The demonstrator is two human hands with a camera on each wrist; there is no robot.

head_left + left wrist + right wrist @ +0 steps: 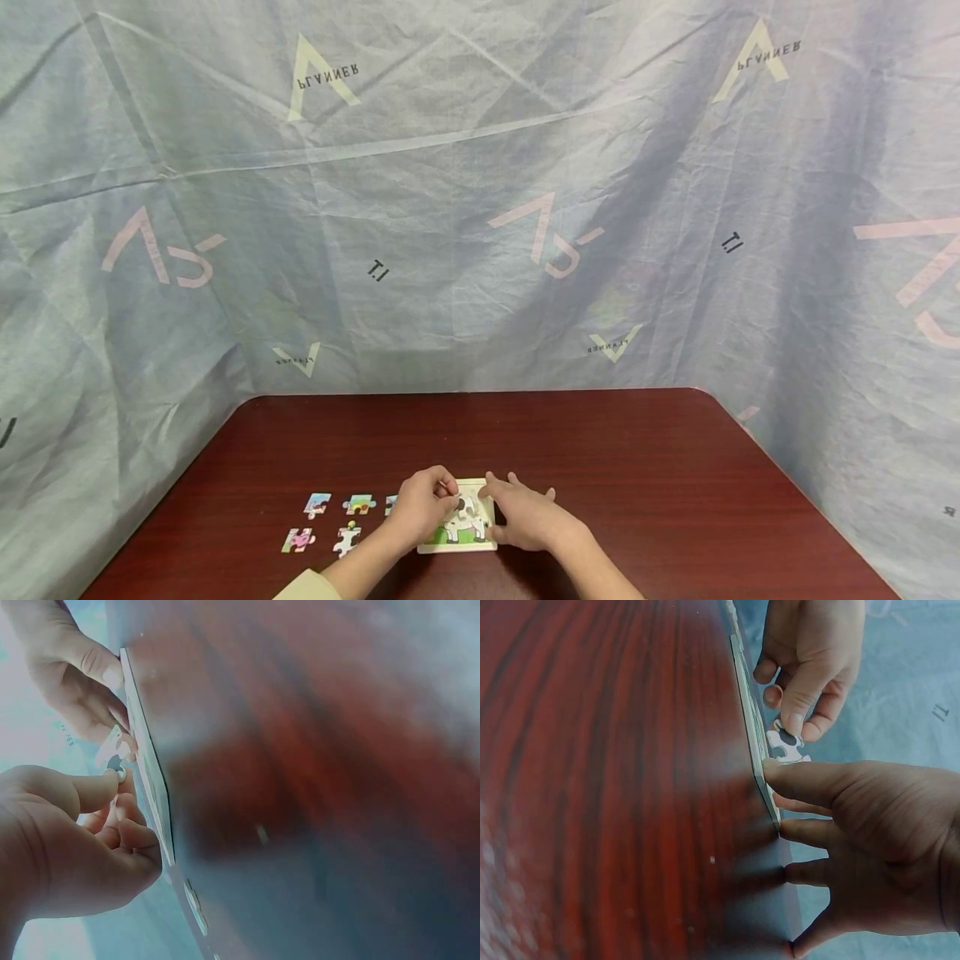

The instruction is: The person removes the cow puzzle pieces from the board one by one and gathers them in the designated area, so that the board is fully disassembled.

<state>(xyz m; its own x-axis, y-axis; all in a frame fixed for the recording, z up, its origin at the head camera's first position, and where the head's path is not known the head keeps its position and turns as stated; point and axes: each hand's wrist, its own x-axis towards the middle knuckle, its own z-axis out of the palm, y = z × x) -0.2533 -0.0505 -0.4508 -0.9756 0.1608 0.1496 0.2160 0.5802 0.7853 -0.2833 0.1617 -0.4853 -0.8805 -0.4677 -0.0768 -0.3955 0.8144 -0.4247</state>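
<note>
My left hand [418, 507] pinches a white jigsaw piece with a dark patch [786, 742] between thumb and fingertips. The piece is tilted, just above a puzzle board [457, 548] with a pale wooden rim. A black-and-white animal on green shows in the board's lower part; its upper left is hidden behind the left hand. At the board's right edge, my right hand [531, 515] is spread, with its thumb against the rim. In the right wrist view its other fingers reach to the rim and the table beyond, and it holds nothing.
Several loose jigsaw pieces lie left of the board, among them a pink one [298, 540], a white one [347, 538] and a colourful one [360, 503]. Another is partly behind the left hand. The dark red table [600, 450] backs onto a hanging grey cloth [465, 333].
</note>
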